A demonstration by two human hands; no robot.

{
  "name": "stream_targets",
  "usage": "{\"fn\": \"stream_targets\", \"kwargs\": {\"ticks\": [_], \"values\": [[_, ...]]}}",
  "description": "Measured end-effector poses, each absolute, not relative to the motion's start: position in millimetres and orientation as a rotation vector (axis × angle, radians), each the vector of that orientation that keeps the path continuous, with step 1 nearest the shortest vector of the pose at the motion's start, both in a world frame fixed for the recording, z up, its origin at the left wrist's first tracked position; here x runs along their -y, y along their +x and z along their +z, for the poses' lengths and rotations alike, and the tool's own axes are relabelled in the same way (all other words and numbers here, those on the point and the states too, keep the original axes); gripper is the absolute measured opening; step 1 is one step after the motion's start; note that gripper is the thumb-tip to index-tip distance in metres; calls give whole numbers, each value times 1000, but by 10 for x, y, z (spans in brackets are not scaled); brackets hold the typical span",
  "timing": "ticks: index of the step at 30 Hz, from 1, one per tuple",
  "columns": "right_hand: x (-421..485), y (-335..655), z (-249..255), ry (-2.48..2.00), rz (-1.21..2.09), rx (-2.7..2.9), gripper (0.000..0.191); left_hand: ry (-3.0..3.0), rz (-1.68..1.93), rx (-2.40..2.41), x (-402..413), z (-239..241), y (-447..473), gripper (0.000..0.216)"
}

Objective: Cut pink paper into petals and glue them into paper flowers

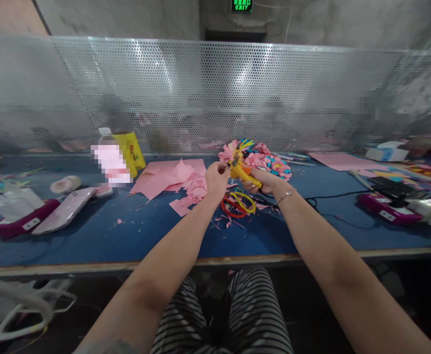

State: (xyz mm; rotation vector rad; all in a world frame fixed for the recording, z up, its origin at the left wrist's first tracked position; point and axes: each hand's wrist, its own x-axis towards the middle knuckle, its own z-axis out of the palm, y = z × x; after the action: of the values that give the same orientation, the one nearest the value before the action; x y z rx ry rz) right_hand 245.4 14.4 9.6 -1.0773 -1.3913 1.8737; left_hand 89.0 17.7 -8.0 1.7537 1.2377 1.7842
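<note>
My right hand (263,181) is wrapped round a yellow glue gun (245,173) with an orange trigger, held above the table. Beside the gun's front end, my left hand (217,176) is closed in a pinch; what its fingers hold is hidden. Just behind the gun, a pink paper flower (227,152) with yellow strips shows. Pink and blue paper flowers (270,162) lie in a cluster behind my right hand. Below the hands are red-handled scissors (232,209) and a yellow-handled pair (251,199). A pink paper rosette (196,190) lies left of my left hand.
Pink paper sheets (164,178) cover the left middle of the blue table (156,241). Further left are a bottle (107,157), a yellow box (134,152) and a phone (66,211). A black cable (333,199) runs right towards a purple power strip (388,209). A perforated metal screen (186,88) stands behind.
</note>
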Motion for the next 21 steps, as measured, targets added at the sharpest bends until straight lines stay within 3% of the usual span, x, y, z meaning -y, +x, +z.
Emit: {"fn": "stream_targets", "kwargs": {"ticks": [7, 21], "values": [[-164, 2502, 95, -1045, 1867, 1323, 25, 1787, 1686, -1319, -155, -94, 912, 5], [-168, 2535, 90, -1163, 1778, 1354, 16, 1960, 1621, -1376, -145, -66, 871, 22]]}}
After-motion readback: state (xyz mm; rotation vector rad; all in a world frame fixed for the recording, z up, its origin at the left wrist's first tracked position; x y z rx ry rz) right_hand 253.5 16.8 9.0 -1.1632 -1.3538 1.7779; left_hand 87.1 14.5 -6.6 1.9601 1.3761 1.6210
